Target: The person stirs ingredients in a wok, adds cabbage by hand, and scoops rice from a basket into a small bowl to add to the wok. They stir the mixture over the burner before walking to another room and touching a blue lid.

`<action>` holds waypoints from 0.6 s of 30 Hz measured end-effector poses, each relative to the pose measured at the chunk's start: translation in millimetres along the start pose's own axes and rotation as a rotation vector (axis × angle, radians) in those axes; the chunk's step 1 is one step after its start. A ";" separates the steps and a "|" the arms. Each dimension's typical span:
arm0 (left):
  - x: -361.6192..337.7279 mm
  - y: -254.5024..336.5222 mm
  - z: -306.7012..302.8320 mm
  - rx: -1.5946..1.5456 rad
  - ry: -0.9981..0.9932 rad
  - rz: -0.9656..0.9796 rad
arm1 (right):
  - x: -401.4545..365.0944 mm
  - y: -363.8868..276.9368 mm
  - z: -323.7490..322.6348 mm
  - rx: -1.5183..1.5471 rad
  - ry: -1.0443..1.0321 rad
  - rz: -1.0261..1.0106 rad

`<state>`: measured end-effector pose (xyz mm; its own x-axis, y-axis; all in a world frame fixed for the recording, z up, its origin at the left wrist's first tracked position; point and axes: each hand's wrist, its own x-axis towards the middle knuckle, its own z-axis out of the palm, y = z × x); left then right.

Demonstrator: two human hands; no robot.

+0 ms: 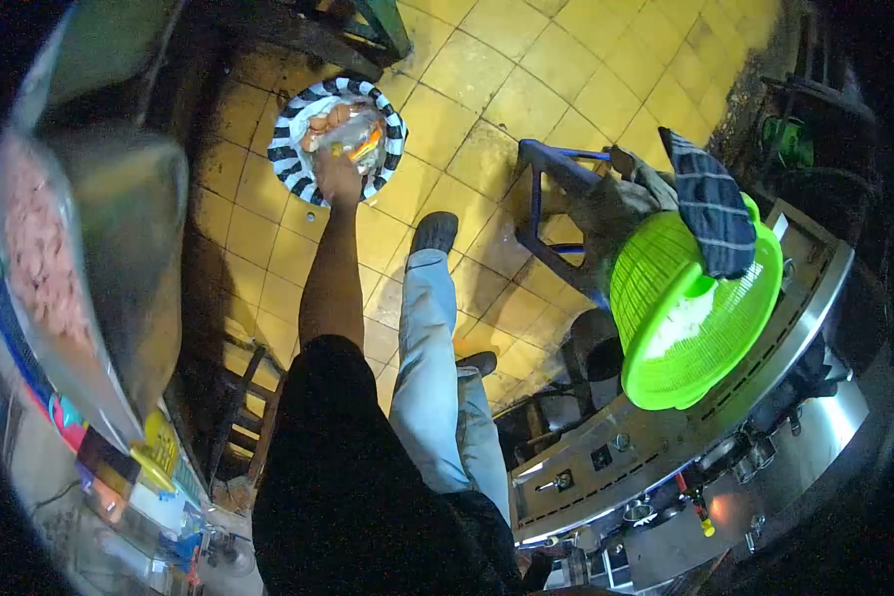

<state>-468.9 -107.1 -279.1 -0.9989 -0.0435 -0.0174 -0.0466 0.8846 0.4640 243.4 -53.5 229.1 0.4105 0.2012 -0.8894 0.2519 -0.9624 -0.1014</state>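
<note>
My left hand reaches down from a black sleeve into a round bin lined with a black-and-white striped bag. Its fingers are curled at a crumpled plastic wrapper, clear with orange, yellow and green parts. Brown eggshells lie beside the wrapper, on the left inside the bin. The fingertips are partly hidden among the wrapper and the bin's contents. My right hand does not show.
Yellow floor tiles surround the bin. On the right, a bright green plastic basket with a dark checked cloth stands by a steel stove counter. A blue-framed stool is nearby. A bag of pink pieces is at left.
</note>
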 end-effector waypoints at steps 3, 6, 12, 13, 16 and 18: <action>-21.4 -7.0 -28.9 0.106 -0.228 -0.087 | 20.9 16.5 -18.8 0.009 -0.075 -0.037; -82.0 -1.7 -78.8 -0.012 -0.342 -0.195 | 56.8 45.7 -46.4 0.138 -0.433 -0.084; -250.1 -25.1 -155.5 0.072 -0.521 -0.214 | 105.7 39.5 -19.6 0.207 -0.289 -0.307; -274.5 -15.7 -176.1 0.093 -0.591 -0.214 | 120.6 45.1 -28.7 0.085 -0.211 -0.430; -348.4 2.6 -217.9 0.136 -0.657 -0.142 | 102.6 15.2 -43.4 -0.312 -0.013 -0.664; -388.1 17.7 -245.5 0.119 -0.809 -0.011 | 101.2 4.7 -66.9 -0.503 0.092 -0.913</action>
<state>-81.0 -188.5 -46.7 -0.6907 0.2563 -0.6762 -0.0109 0.9313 0.3640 344.8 -25.5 168.5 -0.0600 0.8468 -0.5285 0.8267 -0.2546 -0.5018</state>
